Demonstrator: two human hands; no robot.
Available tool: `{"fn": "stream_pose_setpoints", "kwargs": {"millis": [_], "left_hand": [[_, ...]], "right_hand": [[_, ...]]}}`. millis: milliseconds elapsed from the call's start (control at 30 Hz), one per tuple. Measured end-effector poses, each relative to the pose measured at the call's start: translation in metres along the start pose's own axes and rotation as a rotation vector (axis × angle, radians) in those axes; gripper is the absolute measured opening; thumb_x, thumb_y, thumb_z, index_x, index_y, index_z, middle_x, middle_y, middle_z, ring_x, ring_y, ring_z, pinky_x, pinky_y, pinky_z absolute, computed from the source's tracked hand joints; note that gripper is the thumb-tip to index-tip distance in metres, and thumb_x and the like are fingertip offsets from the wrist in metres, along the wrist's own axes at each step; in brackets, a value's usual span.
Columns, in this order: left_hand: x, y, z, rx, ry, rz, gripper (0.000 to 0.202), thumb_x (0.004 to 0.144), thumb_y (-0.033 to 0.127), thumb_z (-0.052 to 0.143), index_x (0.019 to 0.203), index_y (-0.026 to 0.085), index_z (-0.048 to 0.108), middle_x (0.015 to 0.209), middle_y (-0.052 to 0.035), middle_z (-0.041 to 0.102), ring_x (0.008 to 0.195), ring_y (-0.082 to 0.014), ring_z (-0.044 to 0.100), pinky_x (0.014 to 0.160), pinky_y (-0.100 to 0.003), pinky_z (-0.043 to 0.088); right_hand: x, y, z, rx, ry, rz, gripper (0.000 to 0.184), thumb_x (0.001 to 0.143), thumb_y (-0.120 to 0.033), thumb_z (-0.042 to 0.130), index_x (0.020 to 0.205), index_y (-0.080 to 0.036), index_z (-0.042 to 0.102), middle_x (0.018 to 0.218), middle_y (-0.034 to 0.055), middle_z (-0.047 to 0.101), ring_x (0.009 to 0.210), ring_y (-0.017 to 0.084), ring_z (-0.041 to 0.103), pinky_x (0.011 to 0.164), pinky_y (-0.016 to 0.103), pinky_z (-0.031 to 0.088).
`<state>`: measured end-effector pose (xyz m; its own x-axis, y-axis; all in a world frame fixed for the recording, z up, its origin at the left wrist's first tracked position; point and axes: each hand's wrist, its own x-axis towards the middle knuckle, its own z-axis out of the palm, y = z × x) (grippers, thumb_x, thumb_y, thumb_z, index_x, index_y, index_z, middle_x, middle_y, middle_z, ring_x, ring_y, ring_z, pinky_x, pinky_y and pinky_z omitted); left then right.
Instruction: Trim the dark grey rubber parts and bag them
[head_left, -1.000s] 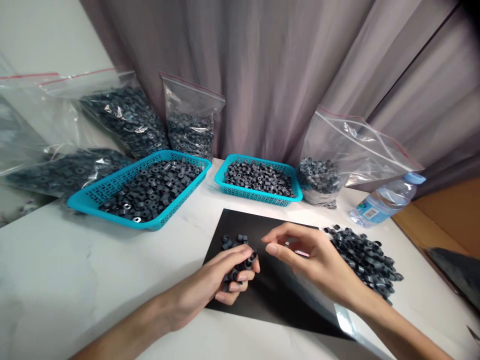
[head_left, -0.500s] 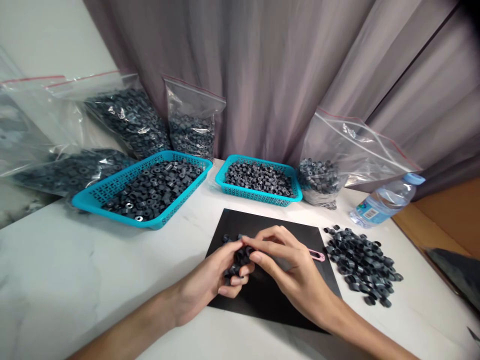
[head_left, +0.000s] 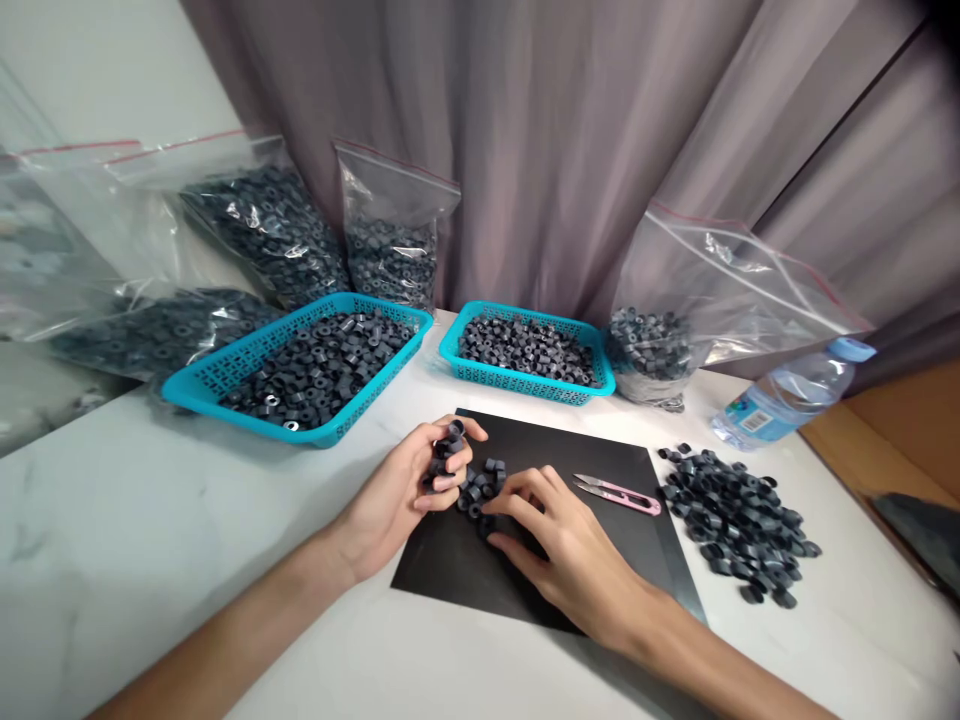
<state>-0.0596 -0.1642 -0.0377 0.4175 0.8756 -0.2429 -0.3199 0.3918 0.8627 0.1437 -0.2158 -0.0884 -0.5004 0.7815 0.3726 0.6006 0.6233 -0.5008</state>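
Observation:
My left hand (head_left: pixel 409 490) is curled round several small dark grey rings (head_left: pixel 448 447), held above the left part of a black mat (head_left: pixel 600 540). A small cluster of loose rings (head_left: pixel 480 487) lies on the mat just right of it. My right hand (head_left: pixel 559 545) rests palm down on the mat, fingertips bent onto that cluster; whether it grips one I cannot make out. Pink thread snips (head_left: pixel 619 491) lie on the mat to the right of my right hand.
A heap of rings (head_left: pixel 739 520) lies right of the mat. Two turquoise baskets (head_left: pixel 217 375) (head_left: pixel 525 380) of rings stand behind it. Clear zip bags of rings (head_left: pixel 259 230) (head_left: pixel 390 250) (head_left: pixel 652 350) lean at the back. A water bottle (head_left: pixel 787 405) lies at right.
My right hand let go of the pink snips, which now lie on the mat, and came down onto the loose rings. My left hand lifted its rings slightly up and left.

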Motion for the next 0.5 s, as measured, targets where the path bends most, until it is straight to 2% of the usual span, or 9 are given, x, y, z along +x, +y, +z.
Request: {"fn": "stream_pose_setpoints", "kwargs": {"millis": [100, 167, 300, 433, 500], "left_hand": [[-0.001, -0.001, 0.003, 0.056, -0.039, 0.004, 0.024, 0.098, 0.028, 0.044, 0.097, 0.016, 0.065, 0.071, 0.0038, 0.035, 0.055, -0.0091, 0.020, 0.041, -0.014, 0.020], [-0.003, -0.001, 0.006, 0.086, -0.040, -0.017, 0.024, 0.098, 0.030, 0.045, 0.089, 0.016, 0.063, 0.070, 0.0040, 0.034, 0.055, -0.0095, 0.019, 0.041, -0.014, 0.019], [-0.003, -0.004, 0.008, 0.149, -0.019, -0.030, 0.025, 0.093, 0.026, 0.044, 0.069, 0.019, 0.045, 0.069, 0.0040, 0.032, 0.058, -0.0117, 0.019, 0.044, -0.016, 0.021], [0.000, -0.009, 0.008, 0.256, 0.024, -0.047, 0.026, 0.089, 0.027, 0.044, 0.065, 0.021, 0.036, 0.066, 0.0052, 0.025, 0.058, -0.0126, 0.015, 0.044, -0.019, 0.017], [0.001, -0.012, 0.008, 0.280, 0.046, -0.036, 0.030, 0.090, 0.031, 0.048, 0.065, 0.022, 0.035, 0.066, 0.0059, 0.023, 0.058, -0.0122, 0.015, 0.045, -0.020, 0.015]], "right_hand": [[0.001, 0.001, 0.001, -0.023, -0.011, -0.030, 0.018, 0.101, -0.015, 0.058, 0.117, -0.023, 0.061, 0.114, 0.0083, 0.060, 0.099, 0.025, 0.056, 0.083, 0.040, 0.053], [0.002, 0.000, -0.001, -0.023, -0.027, -0.052, 0.012, 0.101, -0.016, 0.059, 0.110, -0.023, 0.060, 0.115, 0.0081, 0.061, 0.101, 0.025, 0.056, 0.085, 0.039, 0.053], [0.004, 0.000, -0.003, -0.025, -0.063, -0.111, 0.008, 0.102, -0.014, 0.057, 0.102, -0.021, 0.058, 0.110, 0.0074, 0.064, 0.098, 0.023, 0.059, 0.084, 0.037, 0.053], [0.003, 0.002, -0.006, 0.087, -0.043, -0.090, 0.008, 0.103, -0.015, 0.051, 0.105, -0.021, 0.056, 0.106, 0.0073, 0.063, 0.097, 0.021, 0.060, 0.084, 0.035, 0.054], [0.003, 0.002, -0.011, 0.174, 0.008, -0.051, 0.007, 0.103, -0.017, 0.052, 0.106, -0.022, 0.055, 0.107, 0.0070, 0.061, 0.098, 0.021, 0.060, 0.086, 0.035, 0.054]]}}
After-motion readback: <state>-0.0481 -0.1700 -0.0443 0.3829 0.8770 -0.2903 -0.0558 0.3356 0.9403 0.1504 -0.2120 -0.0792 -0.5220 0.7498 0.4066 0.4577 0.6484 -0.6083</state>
